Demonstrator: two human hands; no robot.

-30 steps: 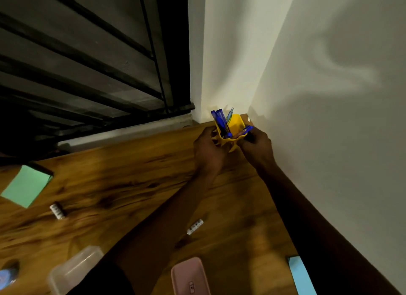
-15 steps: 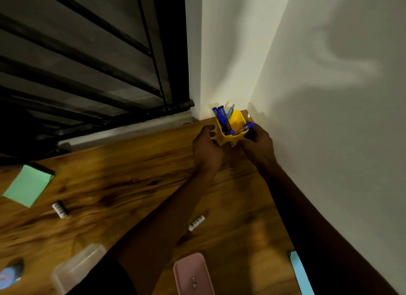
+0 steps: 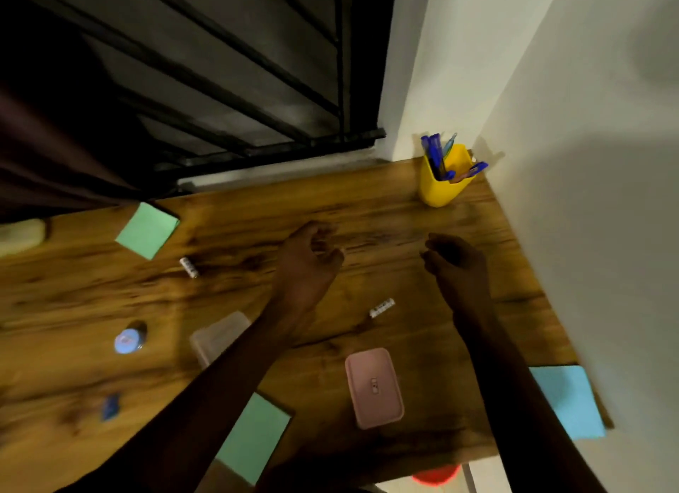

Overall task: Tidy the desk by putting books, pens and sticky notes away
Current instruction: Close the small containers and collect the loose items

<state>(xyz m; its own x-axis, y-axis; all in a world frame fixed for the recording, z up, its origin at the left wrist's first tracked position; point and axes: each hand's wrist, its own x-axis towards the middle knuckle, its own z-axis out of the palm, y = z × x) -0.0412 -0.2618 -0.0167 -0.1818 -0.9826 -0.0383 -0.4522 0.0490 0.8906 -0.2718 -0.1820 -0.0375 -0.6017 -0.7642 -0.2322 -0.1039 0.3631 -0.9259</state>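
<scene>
A yellow pen cup [image 3: 442,187] with several blue pens [image 3: 435,151] stands upright in the far right corner of the wooden desk [image 3: 385,217], beside the white wall. Both hands hover over the desk, well short of the cup. My left hand [image 3: 306,261] has loosely curled fingers and holds nothing. My right hand [image 3: 453,261] is also loosely curled and empty. A green sticky pad [image 3: 147,230] lies at the far left, another green pad [image 3: 253,437] near the front edge, and a blue pad [image 3: 566,400] by the wall on the right.
A pink case [image 3: 374,386] lies near the front. A clear plastic box [image 3: 216,336] sits partly under my left forearm. Two small white cylinders [image 3: 189,267] [image 3: 382,307], a round blue tin [image 3: 128,339] and a small blue item [image 3: 110,406] are scattered about. A dark barred window stands behind.
Both hands have let go of the yellow pen cup and drawn back toward me. The cup stays in the corner. The view has shifted, showing more of the desk's near side.
</scene>
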